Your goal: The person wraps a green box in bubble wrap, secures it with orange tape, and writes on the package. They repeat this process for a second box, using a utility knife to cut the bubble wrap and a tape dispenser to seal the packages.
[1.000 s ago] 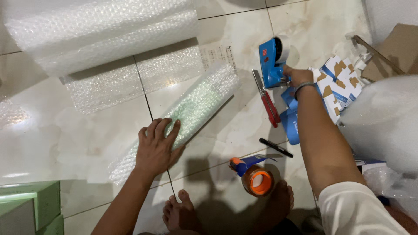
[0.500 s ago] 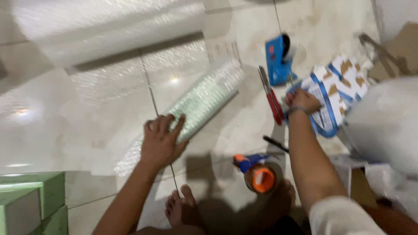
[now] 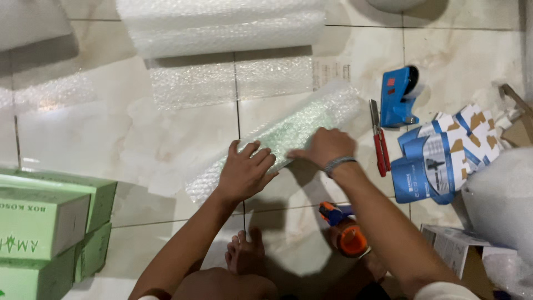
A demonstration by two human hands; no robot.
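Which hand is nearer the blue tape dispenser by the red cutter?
Right. The right hand rests on the bubble-wrapped package, just left of the blue tape dispenser; the left hand lies farther left on it.

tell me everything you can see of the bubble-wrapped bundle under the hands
The bubble-wrapped bundle is a long, roll-like parcel lying flat on the pale tiled floor, running diagonally from lower left to upper right. Clear bubble wrap covers it, and something pale green shows through. The left hand presses flat on its lower part and the right hand rests on its middle. A loose flap of wrap spreads out at its lower left end.
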